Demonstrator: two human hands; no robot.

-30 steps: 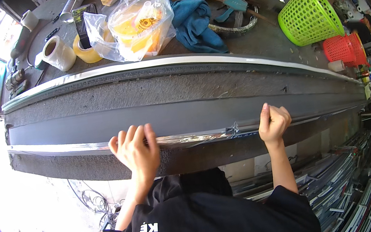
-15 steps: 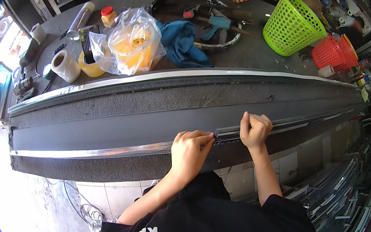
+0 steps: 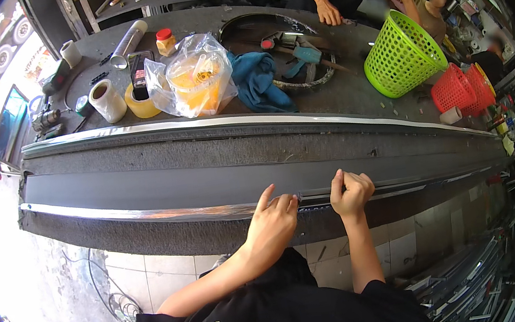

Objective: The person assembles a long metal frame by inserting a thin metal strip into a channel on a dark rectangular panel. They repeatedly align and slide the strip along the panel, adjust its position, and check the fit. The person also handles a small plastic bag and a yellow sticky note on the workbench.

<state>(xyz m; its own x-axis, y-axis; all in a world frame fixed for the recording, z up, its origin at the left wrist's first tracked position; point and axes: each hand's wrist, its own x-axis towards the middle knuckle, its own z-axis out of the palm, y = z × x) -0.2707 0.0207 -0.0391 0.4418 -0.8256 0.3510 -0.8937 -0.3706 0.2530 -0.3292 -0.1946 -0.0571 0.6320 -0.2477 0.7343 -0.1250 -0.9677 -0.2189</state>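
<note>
A long dark grey panel [image 3: 162, 182] lies across the bench, with a shiny silver strip [image 3: 113, 209] along its near edge. My left hand [image 3: 272, 228] is at that edge, where the shiny part meets a dark one. One finger is raised, while the thumb side is pinched at the strip; what lies in the pinch is too small to make out. Just to the right, my right hand [image 3: 352, 194] is closed in a fist with the thumb on top, over the dark part of the edge. Anything inside that fist is hidden.
Behind the panel lies a silver-edged trim [image 3: 213, 124]. Beyond it are a bagged orange tub [image 3: 198, 87], tape rolls [image 3: 108, 101], a blue cloth [image 3: 259, 81], a cordless tool [image 3: 306, 58], a green basket [image 3: 398, 59] and red baskets [image 3: 455, 90]. A co-worker's hand [image 3: 329, 14] rests across the bench.
My left hand has shifted slightly down along the panel edge and lifted one finger away from the others. My right hand stays closed, almost in place. The whole view has tilted a little.
</note>
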